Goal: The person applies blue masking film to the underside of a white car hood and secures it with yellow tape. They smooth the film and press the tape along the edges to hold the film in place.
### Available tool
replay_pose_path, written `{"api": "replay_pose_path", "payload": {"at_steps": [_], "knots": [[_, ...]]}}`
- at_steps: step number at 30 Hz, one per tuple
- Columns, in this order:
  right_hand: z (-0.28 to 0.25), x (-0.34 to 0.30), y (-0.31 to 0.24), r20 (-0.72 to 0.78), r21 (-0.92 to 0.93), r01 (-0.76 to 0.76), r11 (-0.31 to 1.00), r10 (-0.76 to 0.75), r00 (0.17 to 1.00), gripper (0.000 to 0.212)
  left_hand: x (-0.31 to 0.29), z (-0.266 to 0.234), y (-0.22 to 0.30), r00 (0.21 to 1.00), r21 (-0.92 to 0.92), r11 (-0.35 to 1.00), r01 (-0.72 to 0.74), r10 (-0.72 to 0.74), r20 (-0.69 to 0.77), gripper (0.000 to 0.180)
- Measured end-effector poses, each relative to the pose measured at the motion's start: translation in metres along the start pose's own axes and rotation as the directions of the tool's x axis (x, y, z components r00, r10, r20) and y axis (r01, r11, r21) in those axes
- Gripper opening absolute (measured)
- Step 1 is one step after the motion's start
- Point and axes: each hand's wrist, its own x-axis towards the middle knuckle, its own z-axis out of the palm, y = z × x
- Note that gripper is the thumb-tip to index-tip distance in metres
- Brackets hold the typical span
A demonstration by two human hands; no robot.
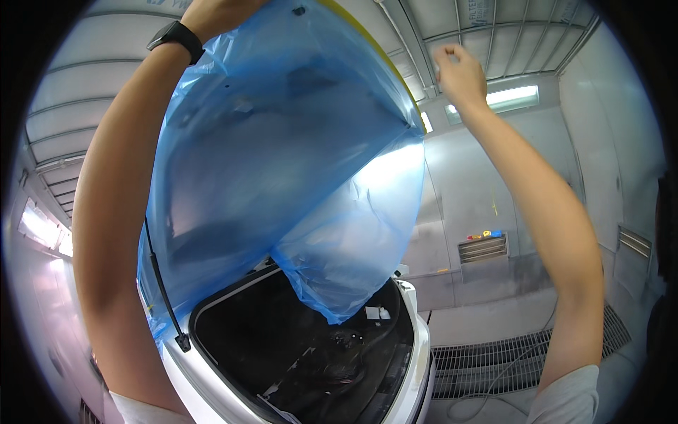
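Note:
Blue translucent plastic film is spread over a raised car tailgate. Yellow tape runs along the tailgate's right edge, and a loose flap of film hangs over the opening below. My left hand reaches to the top left edge of the film; its fingers are cut off by the picture's edge. My right hand is raised to the right of the tailgate, apart from the film. Its fingers are curled together, and whatever they hold, if anything, is too small to make out.
Below the tailgate is the dark boot opening of a white car. A black strut stands at its left. A floor grating with a hose lies at right. Small coloured items sit above a wall vent.

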Motion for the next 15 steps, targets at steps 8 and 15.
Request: {"api": "replay_pose_path", "payload": {"at_steps": [8, 15], "knots": [[-0.010, -0.056, 0.028, 0.232, -0.123, 0.273, 0.954, -0.240, 0.943, 0.028, 0.033, -0.020, 0.016, 0.927, 0.339, 0.876, -0.342, 0.253, 0.278, 0.043], [-0.009, -0.104, 0.068, 0.373, 0.024, 0.471, 0.882, -0.445, 0.814, 0.021, 0.041, -0.024, 0.010, 0.941, 0.434, 0.865, -0.252, 0.114, 0.320, 0.051]]}}
